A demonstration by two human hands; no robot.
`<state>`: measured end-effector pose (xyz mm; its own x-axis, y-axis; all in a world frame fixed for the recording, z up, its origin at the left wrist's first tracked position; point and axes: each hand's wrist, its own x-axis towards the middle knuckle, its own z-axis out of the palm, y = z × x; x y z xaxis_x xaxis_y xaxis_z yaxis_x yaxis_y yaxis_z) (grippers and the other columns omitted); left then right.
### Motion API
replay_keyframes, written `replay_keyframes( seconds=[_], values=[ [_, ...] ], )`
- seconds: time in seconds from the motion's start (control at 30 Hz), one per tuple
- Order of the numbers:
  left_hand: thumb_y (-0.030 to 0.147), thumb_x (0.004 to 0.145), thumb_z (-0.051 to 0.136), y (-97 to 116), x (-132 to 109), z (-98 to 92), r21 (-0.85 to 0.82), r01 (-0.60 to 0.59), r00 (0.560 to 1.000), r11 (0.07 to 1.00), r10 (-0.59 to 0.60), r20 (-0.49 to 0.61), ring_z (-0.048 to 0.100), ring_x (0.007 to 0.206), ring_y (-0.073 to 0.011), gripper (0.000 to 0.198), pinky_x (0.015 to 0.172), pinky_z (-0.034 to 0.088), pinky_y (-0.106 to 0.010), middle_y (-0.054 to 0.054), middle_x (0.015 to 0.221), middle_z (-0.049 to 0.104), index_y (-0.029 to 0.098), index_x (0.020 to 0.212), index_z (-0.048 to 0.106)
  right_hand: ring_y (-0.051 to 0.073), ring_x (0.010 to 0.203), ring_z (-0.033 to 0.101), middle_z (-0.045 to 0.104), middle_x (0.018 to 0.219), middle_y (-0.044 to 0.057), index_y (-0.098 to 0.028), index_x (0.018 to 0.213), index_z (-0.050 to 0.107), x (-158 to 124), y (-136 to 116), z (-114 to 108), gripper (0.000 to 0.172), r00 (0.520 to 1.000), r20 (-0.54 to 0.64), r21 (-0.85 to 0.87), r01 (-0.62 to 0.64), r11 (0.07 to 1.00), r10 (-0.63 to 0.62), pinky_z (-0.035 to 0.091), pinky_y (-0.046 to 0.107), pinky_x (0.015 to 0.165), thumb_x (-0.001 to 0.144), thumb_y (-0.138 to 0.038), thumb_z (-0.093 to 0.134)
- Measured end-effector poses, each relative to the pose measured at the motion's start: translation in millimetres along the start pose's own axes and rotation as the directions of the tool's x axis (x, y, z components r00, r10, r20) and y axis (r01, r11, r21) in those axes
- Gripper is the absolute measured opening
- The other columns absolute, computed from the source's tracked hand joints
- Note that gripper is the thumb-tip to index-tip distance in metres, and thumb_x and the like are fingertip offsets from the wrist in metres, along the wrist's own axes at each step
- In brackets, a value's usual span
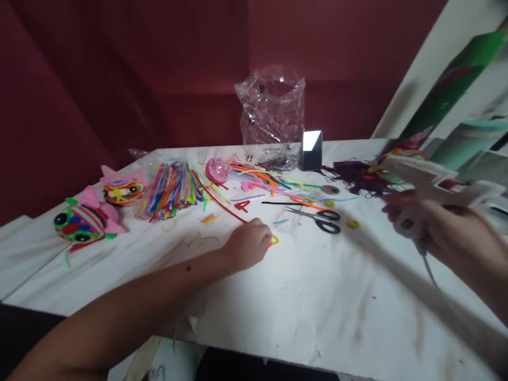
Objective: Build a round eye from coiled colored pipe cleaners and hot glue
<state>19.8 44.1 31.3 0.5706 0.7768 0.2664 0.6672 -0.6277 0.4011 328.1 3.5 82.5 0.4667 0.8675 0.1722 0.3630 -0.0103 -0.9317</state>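
My left hand point(248, 244) is closed in a pinch at the middle of the table. From its fingertips pokes a small bent yellow and orange pipe cleaner piece point(275, 241), most of it hidden by the fingers. A long red pipe cleaner point(224, 201) runs up to the back of that hand. On the right, my right hand point(452, 225) is wrapped around a pale glue gun point(420, 172), blurred by motion and raised above the tabletop. Its cord point(428, 267) hangs below. Scissors point(323, 216) with dark handles lie open between the two hands.
A bundle of colourful pipe cleaners point(174, 190), two decorated pink-eared pieces point(85, 219), a pink ball point(218, 169) and dark purple yarn point(349, 174) spread over the white table point(309, 307). A phone point(312, 151) and a clear plastic bag point(272, 111) stand behind.
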Motion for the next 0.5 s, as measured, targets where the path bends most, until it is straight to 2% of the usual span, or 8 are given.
replay_keyframes(
  seconds=[0.03,0.1,0.17,0.27,0.33,0.43,0.5],
  values=[
    [0.013,0.081,0.048,1.9,2.7,0.5,0.039,-0.028,0.999,0.999,0.027,0.029,0.058,0.078,-0.0160,0.017,0.072,0.044,-0.026,-0.004,0.079,0.059,0.017,0.072,0.062,0.018,0.061,0.056,0.062,0.076,0.006,-0.025,0.070,0.061,-5.6,-1.5,5.5,0.005,0.993,0.055,0.076,-0.104,0.992,0.100,0.040,0.031,0.049,0.069,-0.027,0.057],
    [0.015,0.079,0.052,4.7,7.3,3.5,0.111,-0.079,0.996,0.991,0.073,0.059,0.057,0.077,-0.0181,0.013,0.072,0.044,-0.028,-0.005,0.078,0.059,0.016,0.071,0.062,0.021,0.064,0.059,0.065,0.075,0.008,-0.023,0.065,0.064,-14.8,-1.0,16.8,0.005,0.953,0.161,0.123,-0.278,0.953,0.257,0.044,0.031,0.050,0.063,-0.026,0.061],
    [0.014,0.078,0.053,6.0,10.8,8.0,0.160,-0.128,0.990,0.979,0.116,0.083,0.057,0.077,-0.0194,0.013,0.071,0.044,-0.029,-0.007,0.077,0.059,0.016,0.069,0.062,0.022,0.062,0.059,0.066,0.070,0.009,-0.022,0.059,0.064,-22.4,1.4,27.6,0.009,0.914,0.282,0.115,-0.333,0.936,0.291,0.046,0.032,0.052,0.063,-0.029,0.060],
    [0.009,0.078,0.050,4.7,13.3,10.8,0.165,-0.178,0.983,0.970,0.166,0.084,0.056,0.077,-0.0193,0.017,0.071,0.044,-0.029,-0.007,0.074,0.058,0.015,0.065,0.059,0.024,0.068,0.062,0.067,0.070,0.009,-0.021,0.061,0.064,-32.4,4.8,40.8,0.018,0.849,0.480,0.119,-0.315,0.942,0.223,0.047,0.031,0.057,0.069,-0.036,0.057],
    [0.007,0.077,0.049,1.3,13.0,6.9,0.095,-0.162,0.986,0.982,0.164,-0.007,0.056,0.078,-0.0175,0.016,0.071,0.044,-0.027,-0.006,0.075,0.058,0.015,0.066,0.057,0.025,0.076,0.063,0.068,0.073,0.007,-0.022,0.066,0.064,-37.9,7.6,47.0,0.022,0.808,0.558,0.096,-0.287,0.953,0.187,0.048,0.032,0.065,0.075,-0.039,0.054],
    [0.007,0.075,0.051,-7.3,9.6,-5.3,-0.071,-0.044,0.983,0.996,0.030,-0.181,0.054,0.071,-0.0131,0.013,0.065,0.042,-0.023,-0.002,0.073,0.056,0.015,0.067,0.056,0.026,0.083,0.064,0.070,0.079,0.006,-0.023,0.071,0.065,-44.4,15.0,53.4,0.026,0.751,0.648,0.043,-0.204,0.978,0.128,0.048,0.036,0.078,0.081,-0.041,0.048],
    [0.008,0.075,0.052,-14.1,5.5,-11.5,-0.155,0.056,0.971,0.986,-0.090,-0.223,0.051,0.064,-0.0108,0.013,0.060,0.039,-0.021,0.001,0.066,0.054,0.016,0.065,0.054,0.027,0.080,0.063,0.069,0.078,0.006,-0.023,0.075,0.065,-48.8,21.6,56.9,0.031,0.705,0.700,0.002,-0.167,0.986,0.118,0.048,0.038,0.077,0.083,-0.044,0.043]
  ],
)
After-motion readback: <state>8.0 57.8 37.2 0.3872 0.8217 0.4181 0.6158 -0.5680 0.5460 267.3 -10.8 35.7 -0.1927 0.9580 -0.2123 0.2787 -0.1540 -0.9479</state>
